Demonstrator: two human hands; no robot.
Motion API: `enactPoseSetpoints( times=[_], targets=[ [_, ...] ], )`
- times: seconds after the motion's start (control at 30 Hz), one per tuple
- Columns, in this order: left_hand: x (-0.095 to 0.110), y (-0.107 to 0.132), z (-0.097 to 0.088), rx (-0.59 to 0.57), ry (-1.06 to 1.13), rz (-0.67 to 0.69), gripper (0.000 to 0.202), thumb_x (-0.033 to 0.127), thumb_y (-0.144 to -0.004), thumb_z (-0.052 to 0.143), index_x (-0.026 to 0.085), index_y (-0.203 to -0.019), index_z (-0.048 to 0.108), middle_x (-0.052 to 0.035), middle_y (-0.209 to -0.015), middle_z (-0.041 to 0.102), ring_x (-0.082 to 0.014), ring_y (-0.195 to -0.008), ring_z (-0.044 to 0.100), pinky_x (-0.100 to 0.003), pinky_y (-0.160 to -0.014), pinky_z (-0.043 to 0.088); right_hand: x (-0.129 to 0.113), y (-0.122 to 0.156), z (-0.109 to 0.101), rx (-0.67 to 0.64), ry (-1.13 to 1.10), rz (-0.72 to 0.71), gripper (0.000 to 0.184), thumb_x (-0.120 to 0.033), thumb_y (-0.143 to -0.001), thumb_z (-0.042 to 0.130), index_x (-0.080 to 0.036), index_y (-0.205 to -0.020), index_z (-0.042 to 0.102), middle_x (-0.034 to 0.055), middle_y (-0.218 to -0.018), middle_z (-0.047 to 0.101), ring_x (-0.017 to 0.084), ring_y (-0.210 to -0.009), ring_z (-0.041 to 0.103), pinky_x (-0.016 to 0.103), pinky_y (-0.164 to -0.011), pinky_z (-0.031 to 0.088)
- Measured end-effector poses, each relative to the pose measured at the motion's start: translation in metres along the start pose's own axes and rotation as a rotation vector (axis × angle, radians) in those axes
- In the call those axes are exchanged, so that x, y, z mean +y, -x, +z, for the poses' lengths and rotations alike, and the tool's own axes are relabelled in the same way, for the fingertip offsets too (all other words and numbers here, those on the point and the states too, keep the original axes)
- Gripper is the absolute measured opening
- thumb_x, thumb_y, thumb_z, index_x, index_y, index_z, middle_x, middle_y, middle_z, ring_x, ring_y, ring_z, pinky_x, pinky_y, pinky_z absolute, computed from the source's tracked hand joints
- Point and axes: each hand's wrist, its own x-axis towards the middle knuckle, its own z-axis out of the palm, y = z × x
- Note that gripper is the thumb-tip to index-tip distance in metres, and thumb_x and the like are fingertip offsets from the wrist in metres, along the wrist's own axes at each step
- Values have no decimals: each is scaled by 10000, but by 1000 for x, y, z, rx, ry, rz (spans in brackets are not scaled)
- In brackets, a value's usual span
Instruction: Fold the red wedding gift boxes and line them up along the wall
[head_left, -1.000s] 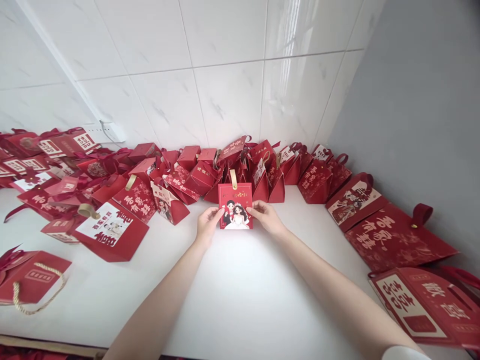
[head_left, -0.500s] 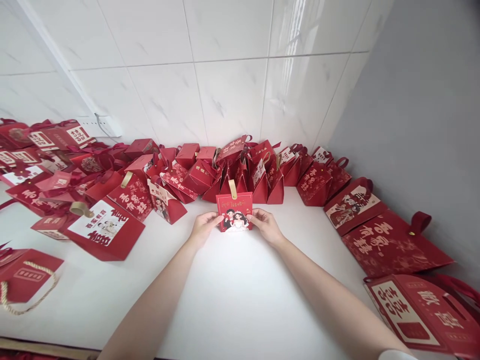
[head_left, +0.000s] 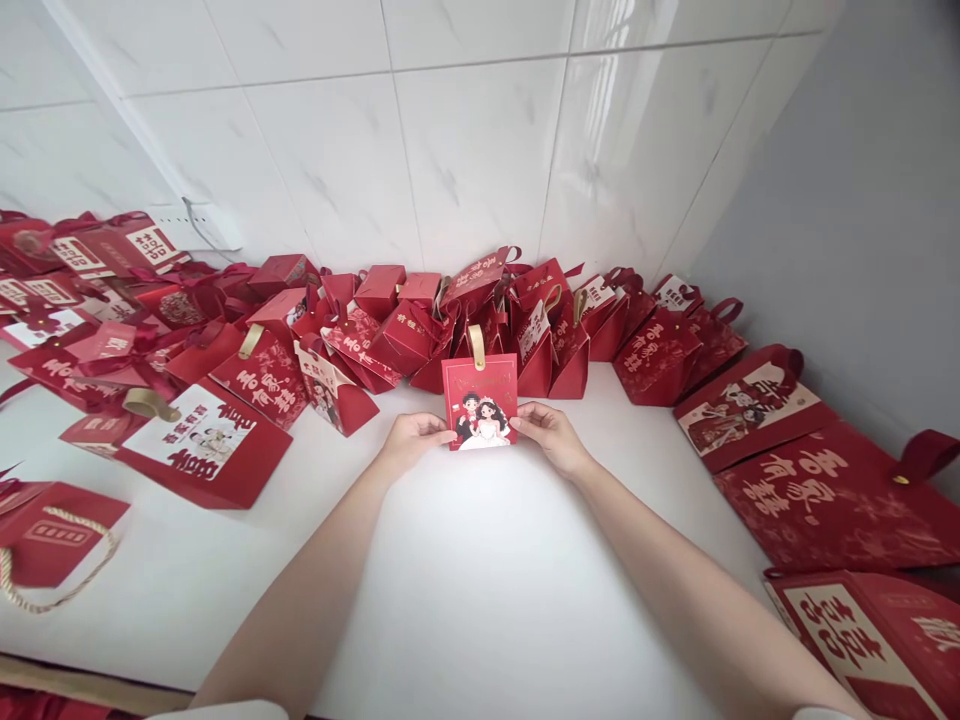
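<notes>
Between my hands is a small red wedding gift box, printed with a cartoon bride and groom and topped by a gold ribbon loop. It stands upright at the middle of the white table, its printed face toward me. On its left edge, my left hand pinches with thumb and fingers. The opposite edge is held by my right hand, closed the same way. Just behind it, several red gift boxes stand close together. The back of the held box is hidden.
Many more red boxes crowd the left, among them one with a white label and one with a rope handle. Larger boxes line the right side by the grey wall. White tiles and a power strip are behind.
The view has shifted slightly left, so things on the right sit further right. Both hands still hold the box, which now appears more upright and faces me more squarely.
</notes>
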Motion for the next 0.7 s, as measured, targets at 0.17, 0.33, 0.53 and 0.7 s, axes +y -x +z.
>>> enactPoseSetpoints(
  times=[0.17,0.33,0.53,0.7],
  targets=[
    [3,0,-5,1,60,17,281,374,-610,829,146,-726,713,-52,-759,727,-166,-697,638,-284,-718,470,-1,3,4,28,-22,-70,278,-467,-766,703,-226,-901,667,66,-1063,704,234,-1041,636,395,-982,445],
    [6,2,-9,37,148,33,271,410,-668,784,163,-753,711,-40,-764,725,-159,-688,626,-285,-712,467,-7,8,13,-45,60,-151,381,-477,-779,698,-271,-1086,606,60,-1379,526,232,-1342,417,389,-1108,318],
    [5,5,-1,23,205,73,249,391,-704,762,164,-745,670,-41,-843,721,-173,-774,634,-298,-773,471,-7,7,8,-183,-91,-86,364,-415,-758,744,-255,-1017,543,43,-1174,625,208,-1130,581,365,-1013,415],
    [6,3,3,11,189,194,236,353,-740,735,173,-693,591,-26,-1079,679,-191,-988,611,-291,-867,447,-6,3,5,-173,-99,-40,306,-428,-749,750,-217,-884,575,42,-1028,656,210,-995,615,370,-951,436]
  ],
)
